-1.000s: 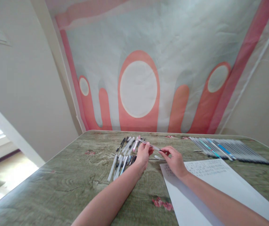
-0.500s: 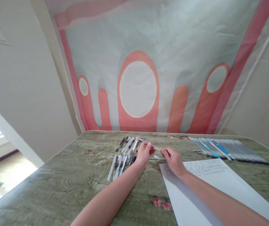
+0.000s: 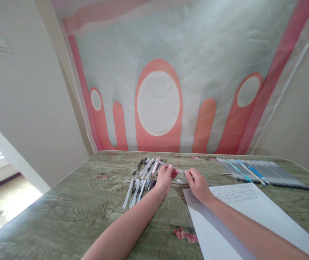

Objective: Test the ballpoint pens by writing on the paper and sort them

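A slim, pale translucent pen is held slantwise above the table, its far end toward the upper left. My left hand is closed around its middle. At the near, right-hand end, the fingers of my right hand are pinched on the pen's dark tip. A small white piece, perhaps a cap, lies on the table below the pen. To the left of my left hand are several loose pens, and several white-capped ones lie nearer me, partly hidden by my forearm.
A white sheet of paper with handwriting along its top lies under my right forearm. Farther right, a row of grey pens lies side by side, with blue and teal ones across it. The wood-patterned table meets a patterned wall covering.
Both hands stay in nearly the same place. My right fingers have shifted slightly at the pen's end, where the dark tip was hidden half a second ago and shows again.
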